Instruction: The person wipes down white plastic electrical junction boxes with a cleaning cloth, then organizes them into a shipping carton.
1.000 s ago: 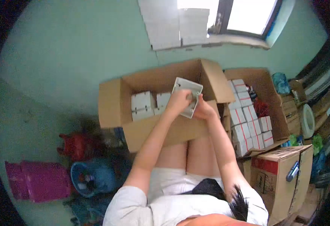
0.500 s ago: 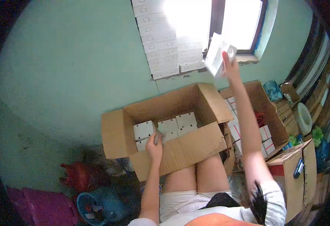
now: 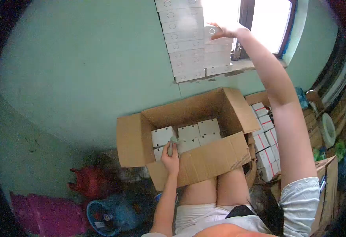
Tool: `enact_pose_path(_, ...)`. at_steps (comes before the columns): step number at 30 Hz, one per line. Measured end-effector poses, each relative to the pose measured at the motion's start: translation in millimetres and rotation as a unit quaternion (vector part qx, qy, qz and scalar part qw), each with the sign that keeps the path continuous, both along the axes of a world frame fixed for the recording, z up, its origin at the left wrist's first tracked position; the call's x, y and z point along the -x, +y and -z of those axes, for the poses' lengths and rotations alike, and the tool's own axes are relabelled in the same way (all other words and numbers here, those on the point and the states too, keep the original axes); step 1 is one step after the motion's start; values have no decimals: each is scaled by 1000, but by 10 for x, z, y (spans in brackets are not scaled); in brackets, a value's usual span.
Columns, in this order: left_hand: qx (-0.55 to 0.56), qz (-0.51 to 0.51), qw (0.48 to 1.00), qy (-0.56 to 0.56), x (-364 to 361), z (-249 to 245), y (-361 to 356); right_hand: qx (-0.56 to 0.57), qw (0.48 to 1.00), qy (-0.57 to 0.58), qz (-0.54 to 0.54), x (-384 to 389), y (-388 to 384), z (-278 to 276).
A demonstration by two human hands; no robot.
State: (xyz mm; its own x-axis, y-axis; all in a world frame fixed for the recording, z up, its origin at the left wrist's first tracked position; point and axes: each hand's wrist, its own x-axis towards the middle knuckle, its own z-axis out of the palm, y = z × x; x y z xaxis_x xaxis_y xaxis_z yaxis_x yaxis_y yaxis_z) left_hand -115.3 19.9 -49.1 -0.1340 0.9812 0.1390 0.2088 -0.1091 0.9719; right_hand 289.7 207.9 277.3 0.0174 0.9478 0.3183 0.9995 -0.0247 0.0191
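My right hand [image 3: 223,32] is stretched up to the window sill, at the top of the shorter stack of white boxes [image 3: 217,57]. Its fingers are apart and touch or nearly touch the top white box [image 3: 211,33]. Over the near flap of the open cardboard carton [image 3: 206,158], my left hand [image 3: 170,156] is closed around a small greyish-green object [image 3: 173,141], too small to identify. White boxes with small dark holes [image 3: 162,136] lie inside the carton.
A taller stack of white boxes [image 3: 183,43] stands by the wall. At right, a second carton holds white boxes with red lines [image 3: 264,158]. Beyond it is a roll of tape [image 3: 328,130]. At lower left are a blue bucket [image 3: 96,225] and a magenta container [image 3: 48,215].
My right hand has moved up and left to the shorter stack and let go of the white box it carried. My left hand stays by the carton flap. The view has shifted slightly.
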Motion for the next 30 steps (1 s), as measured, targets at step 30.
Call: enact_pose_path(30,207,-60,757,-617,384,229,287,555,822,124,-23,2394,-452,4468)
